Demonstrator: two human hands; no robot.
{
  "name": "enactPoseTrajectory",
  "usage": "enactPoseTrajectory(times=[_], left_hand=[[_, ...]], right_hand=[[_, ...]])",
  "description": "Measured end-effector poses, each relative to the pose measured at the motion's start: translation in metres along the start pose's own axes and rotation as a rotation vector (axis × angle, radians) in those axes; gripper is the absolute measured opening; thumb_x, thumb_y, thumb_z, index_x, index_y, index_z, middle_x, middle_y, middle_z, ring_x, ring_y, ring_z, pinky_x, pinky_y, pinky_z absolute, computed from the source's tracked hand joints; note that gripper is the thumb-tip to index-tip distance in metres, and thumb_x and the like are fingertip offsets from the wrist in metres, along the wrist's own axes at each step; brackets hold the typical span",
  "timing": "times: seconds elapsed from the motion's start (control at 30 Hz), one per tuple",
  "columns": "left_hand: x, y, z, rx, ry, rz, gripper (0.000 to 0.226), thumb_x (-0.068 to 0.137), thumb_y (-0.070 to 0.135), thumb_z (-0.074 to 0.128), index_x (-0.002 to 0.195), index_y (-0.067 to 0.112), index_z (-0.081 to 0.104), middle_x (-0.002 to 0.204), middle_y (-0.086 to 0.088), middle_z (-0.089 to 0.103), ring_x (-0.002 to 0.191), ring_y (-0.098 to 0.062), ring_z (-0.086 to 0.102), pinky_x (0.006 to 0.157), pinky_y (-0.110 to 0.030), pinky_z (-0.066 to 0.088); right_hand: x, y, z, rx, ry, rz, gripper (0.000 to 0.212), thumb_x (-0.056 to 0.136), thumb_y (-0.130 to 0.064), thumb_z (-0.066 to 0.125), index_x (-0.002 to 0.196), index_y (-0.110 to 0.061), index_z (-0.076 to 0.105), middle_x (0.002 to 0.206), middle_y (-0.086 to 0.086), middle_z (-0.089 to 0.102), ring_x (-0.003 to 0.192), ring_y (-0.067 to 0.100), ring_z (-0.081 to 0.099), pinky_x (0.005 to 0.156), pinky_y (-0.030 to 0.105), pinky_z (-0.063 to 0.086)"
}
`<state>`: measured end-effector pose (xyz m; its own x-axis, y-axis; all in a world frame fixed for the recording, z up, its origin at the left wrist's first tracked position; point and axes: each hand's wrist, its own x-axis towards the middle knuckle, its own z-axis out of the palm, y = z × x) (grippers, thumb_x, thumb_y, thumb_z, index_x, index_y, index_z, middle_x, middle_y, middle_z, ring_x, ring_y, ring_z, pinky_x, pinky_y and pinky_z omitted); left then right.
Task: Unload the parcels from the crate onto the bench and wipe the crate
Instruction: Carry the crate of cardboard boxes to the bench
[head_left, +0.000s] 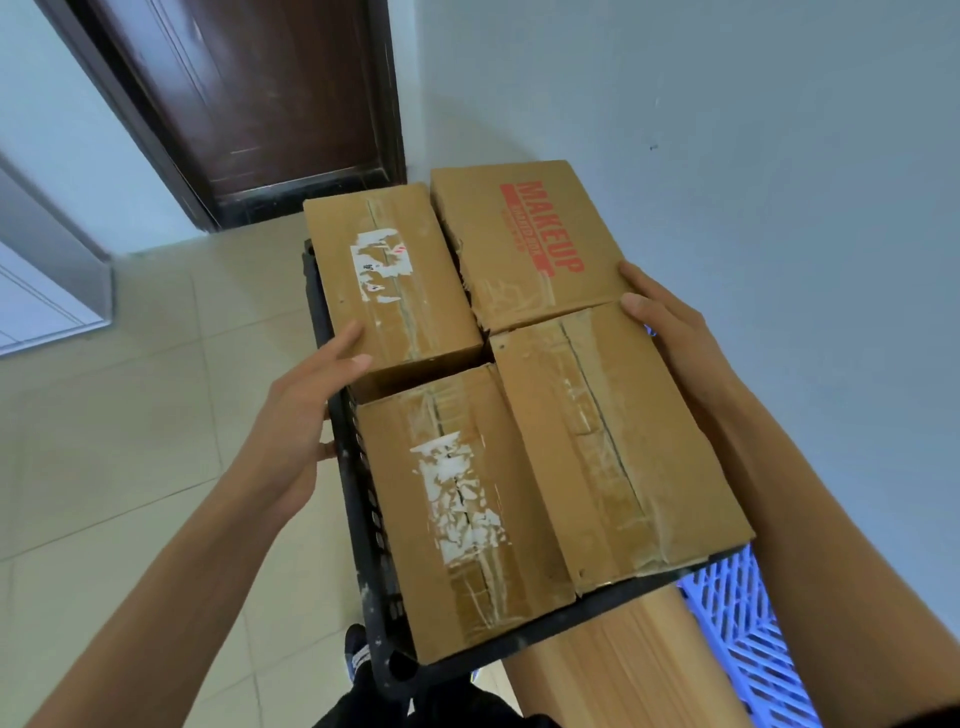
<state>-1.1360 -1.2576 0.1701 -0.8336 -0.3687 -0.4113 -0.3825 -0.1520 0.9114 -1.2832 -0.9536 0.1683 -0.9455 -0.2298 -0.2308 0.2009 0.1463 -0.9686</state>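
A black plastic crate (363, 519) holds several taped cardboard parcels packed side by side. At the far right is one printed MAKEUP (530, 234), and a parcel with a torn white label (395, 280) lies at the far left. Nearer me are another torn-label parcel (467, 509) and a plain taped one (613, 436). My left hand (296, 421) grips the crate's left rim, its thumb on the far left parcel's corner. My right hand (670, 332) holds the crate's right side, thumb on the near right parcel; its other fingers are hidden.
A light wooden bench (623, 665) runs under the crate's near end. A blue lattice crate (748, 613) sits beside it against the pale wall on the right. A dark brown door (249, 93) stands ahead. Beige floor tiles (130, 415) spread to the left.
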Motion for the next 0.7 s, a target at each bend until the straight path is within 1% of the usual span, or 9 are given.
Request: enactPoseTrajectory(times=[0.1, 0.17, 0.23, 0.33, 0.4, 0.57, 0.6, 0.67, 0.7], left_hand=[[0.005, -0.001, 0.006, -0.008, 0.006, 0.016, 0.044, 0.097, 0.044, 0.059, 0.141, 0.049, 0.054, 0.144, 0.02, 0.052, 0.138, -0.028, 0.044, 0.111, -0.066, 0.036], [0.008, -0.004, 0.012, 0.011, 0.004, 0.04, 0.051, 0.098, 0.043, 0.059, 0.147, 0.048, 0.048, 0.147, 0.02, 0.051, 0.139, -0.024, 0.043, 0.116, -0.062, 0.033], [0.01, -0.005, 0.019, 0.024, 0.005, 0.055, 0.056, 0.098, 0.039, 0.06, 0.151, 0.045, 0.043, 0.15, 0.018, 0.049, 0.14, -0.02, 0.043, 0.119, -0.058, 0.031], [0.012, -0.005, 0.023, 0.025, -0.009, 0.061, 0.058, 0.098, 0.037, 0.061, 0.153, 0.046, 0.04, 0.152, 0.017, 0.047, 0.141, -0.019, 0.042, 0.12, -0.057, 0.03], [0.012, -0.005, 0.023, 0.02, -0.014, 0.065, 0.058, 0.099, 0.035, 0.06, 0.153, 0.045, 0.04, 0.152, 0.017, 0.047, 0.141, -0.019, 0.043, 0.12, -0.057, 0.03], [0.007, -0.008, 0.018, 0.013, -0.027, 0.091, 0.059, 0.1, 0.028, 0.061, 0.153, 0.044, 0.04, 0.151, 0.02, 0.048, 0.138, -0.011, 0.045, 0.117, -0.05, 0.035], [0.007, -0.01, 0.016, 0.026, -0.035, 0.1, 0.06, 0.1, 0.028, 0.061, 0.153, 0.044, 0.04, 0.151, 0.02, 0.047, 0.138, -0.01, 0.045, 0.116, -0.048, 0.037], [0.006, -0.013, 0.011, 0.064, -0.051, 0.123, 0.061, 0.1, 0.027, 0.062, 0.154, 0.044, 0.038, 0.152, 0.02, 0.046, 0.135, -0.008, 0.046, 0.113, -0.045, 0.04], [0.007, -0.014, 0.008, 0.092, -0.052, 0.135, 0.061, 0.1, 0.028, 0.062, 0.154, 0.044, 0.039, 0.152, 0.02, 0.045, 0.135, -0.008, 0.046, 0.113, -0.045, 0.041]], right_hand=[[0.012, 0.001, -0.004, -0.032, -0.018, 0.01, 0.047, 0.098, -0.038, 0.063, 0.145, -0.042, 0.053, 0.129, -0.027, 0.062, 0.106, -0.004, 0.068, 0.07, 0.011, 0.055], [0.021, -0.001, -0.007, -0.066, -0.039, 0.016, 0.049, 0.098, -0.041, 0.063, 0.145, -0.045, 0.051, 0.128, -0.031, 0.06, 0.108, -0.007, 0.066, 0.072, 0.01, 0.055], [0.03, -0.006, -0.011, -0.102, -0.064, 0.025, 0.05, 0.098, -0.043, 0.062, 0.146, -0.048, 0.049, 0.122, -0.036, 0.06, 0.106, -0.011, 0.065, 0.074, 0.011, 0.054], [0.041, -0.01, -0.015, -0.14, -0.085, 0.034, 0.051, 0.098, -0.044, 0.061, 0.147, -0.047, 0.047, 0.116, -0.04, 0.06, 0.105, -0.012, 0.064, 0.088, 0.018, 0.05], [0.043, -0.009, -0.016, -0.152, -0.089, 0.037, 0.052, 0.098, -0.043, 0.062, 0.148, -0.045, 0.047, 0.12, -0.037, 0.06, 0.108, -0.01, 0.065, 0.096, 0.022, 0.048], [0.037, -0.014, -0.016, -0.219, -0.09, 0.035, 0.05, 0.096, -0.053, 0.062, 0.144, -0.048, 0.05, 0.123, -0.038, 0.059, 0.113, -0.01, 0.061, 0.091, 0.021, 0.048], [0.037, -0.017, -0.017, -0.254, -0.076, 0.031, 0.05, 0.094, -0.055, 0.063, 0.143, -0.048, 0.052, 0.128, -0.036, 0.058, 0.114, -0.011, 0.06, 0.093, 0.022, 0.048], [0.034, -0.024, -0.019, -0.341, -0.056, 0.015, 0.051, 0.094, -0.055, 0.064, 0.143, -0.043, 0.055, 0.139, -0.026, 0.056, 0.117, -0.013, 0.054, 0.101, 0.026, 0.046], [0.032, -0.028, -0.019, -0.387, -0.059, 0.011, 0.052, 0.094, -0.055, 0.064, 0.143, -0.041, 0.055, 0.141, -0.024, 0.055, 0.115, -0.015, 0.052, 0.102, 0.025, 0.045]])
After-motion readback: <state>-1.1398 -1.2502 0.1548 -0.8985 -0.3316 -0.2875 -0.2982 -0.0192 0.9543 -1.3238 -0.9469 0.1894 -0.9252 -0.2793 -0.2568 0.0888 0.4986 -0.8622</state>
